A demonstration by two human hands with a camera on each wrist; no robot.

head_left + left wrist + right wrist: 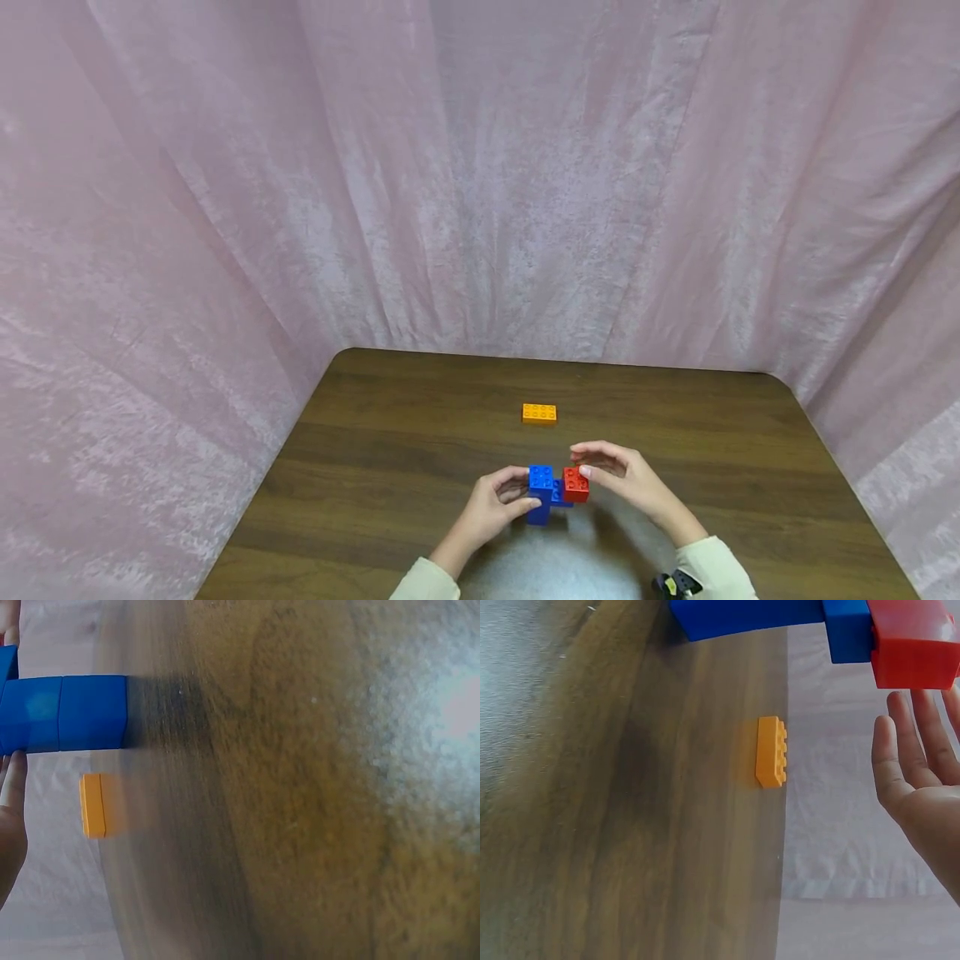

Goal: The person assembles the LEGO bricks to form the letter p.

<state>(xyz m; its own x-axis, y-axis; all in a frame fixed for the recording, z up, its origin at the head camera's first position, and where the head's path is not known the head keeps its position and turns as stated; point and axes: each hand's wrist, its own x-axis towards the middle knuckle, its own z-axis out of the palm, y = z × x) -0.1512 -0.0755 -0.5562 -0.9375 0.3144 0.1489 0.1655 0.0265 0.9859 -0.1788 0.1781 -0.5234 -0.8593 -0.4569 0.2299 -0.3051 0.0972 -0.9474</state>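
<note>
A blue column of stacked toy bricks (539, 500) stands upright on the table, its lower part seen in the left wrist view (93, 712). My left hand (487, 510) holds the upper part between thumb and fingers. From the column's right side a blue brick (558, 493) juts out above the table. On its outer end sits a red brick (576, 485), studs up. My right hand (626, 482) is right beside the red brick, thumb tip at its top edge. In the right wrist view its fingers (928, 742) are loosely extended beyond the red brick, not curled round it.
An orange brick (539, 413) with two rows of studs lies farther back on the wooden table (420, 417). Pink curtains (525, 208) hang behind the table and along its sides. A bright reflection covers the tabletop near the front.
</note>
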